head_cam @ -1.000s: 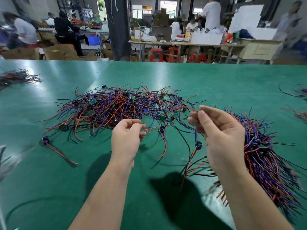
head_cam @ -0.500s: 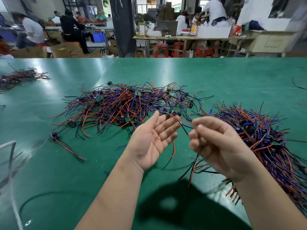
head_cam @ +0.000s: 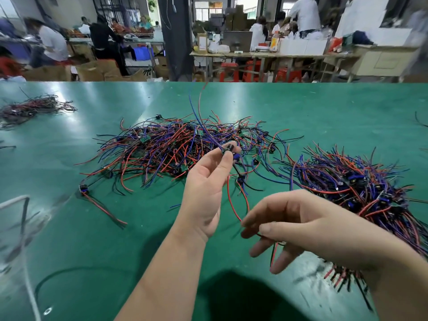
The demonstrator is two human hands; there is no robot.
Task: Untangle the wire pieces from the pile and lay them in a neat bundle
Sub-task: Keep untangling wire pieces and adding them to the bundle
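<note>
Two bare forearms fill the lower frame: the left forearm (head_cam: pixel 162 274) at lower centre, the right forearm (head_cam: pixel 393 274) at lower right. The left hand (head_cam: pixel 206 181) and right hand (head_cam: pixel 301 223) are bare too, with short, plain fingernails.

Factory assembly floor, wiring work. Long green work table (head_cam: pixel 324 107) carries a pile of red, blue and black wire pieces (head_cam: pixel 166 149) with small connectors; another heap (head_cam: pixel 30 107) lies far left. Behind: workers (head_cam: pixel 53 42) at cluttered benches (head_cam: pixel 254 54), cardboard boxes (head_cam: pixel 97 70), red plastic stools (head_cam: pixel 228 71).
</note>
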